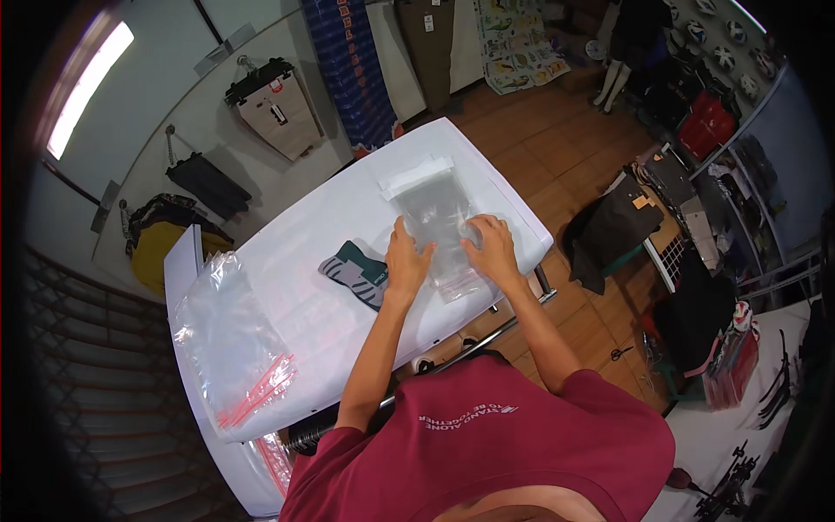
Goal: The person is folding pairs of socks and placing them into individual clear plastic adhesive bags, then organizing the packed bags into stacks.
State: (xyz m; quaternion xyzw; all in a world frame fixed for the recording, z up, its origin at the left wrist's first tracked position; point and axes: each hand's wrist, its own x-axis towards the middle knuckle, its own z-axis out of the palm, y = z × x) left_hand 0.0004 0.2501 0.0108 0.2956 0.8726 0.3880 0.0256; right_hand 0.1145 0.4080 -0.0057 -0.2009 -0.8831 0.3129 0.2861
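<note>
A stack of clear plastic bags [436, 202] with a whitish strip at its far end lies on the white table [300, 222]. At the stack's left edge is my left hand [409, 261], thumb and fingers apart. My right hand [492, 251] rests at the right edge, its fingers curved and spread; neither hand plainly grips anything. Just left of my left hand lies a folded pair of green and grey socks [355, 274], partly hidden by that hand and forearm.
Large clear bags with red zip strips [228, 339] lie at the table's left end. A metal rail [483, 342] runs along the near edge. Clothes [620, 222] are piled on a stand at right, and scissors [621, 353] lie on the floor. Trousers [277, 114] hang on the wall.
</note>
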